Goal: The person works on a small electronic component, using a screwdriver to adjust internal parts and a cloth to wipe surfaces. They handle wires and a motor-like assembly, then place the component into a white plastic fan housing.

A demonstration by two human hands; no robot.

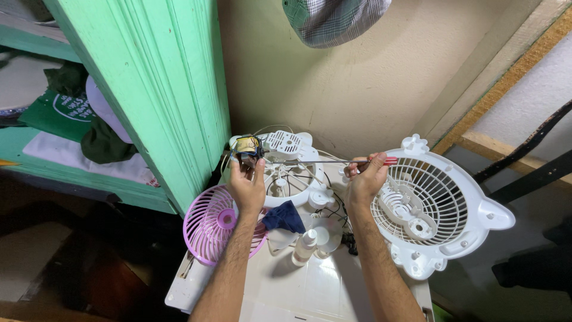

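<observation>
Left hand (246, 182) raised over the work surface, fingers closed around a small fan motor (248, 146) with yellowish windings, held up near the green wooden cabinet post (161, 89). Right hand (364, 177) clenched around the red handle of a long screwdriver (333, 161); shaft runs level to the left, tip meeting the motor. Thin wires trail from the motor down to a white fan housing (292, 173) just below and behind it. Pink fan grille (210, 225) lies under the left forearm, at the left edge of the white table (310, 286). Dark blue cloth (285, 217) between the forearms, small white bottle (304, 247) just beside it. Large white rear fan guard (438, 209) leans at the right, near the right hand. Checked cloth (333, 21) hangs at the top of view
</observation>
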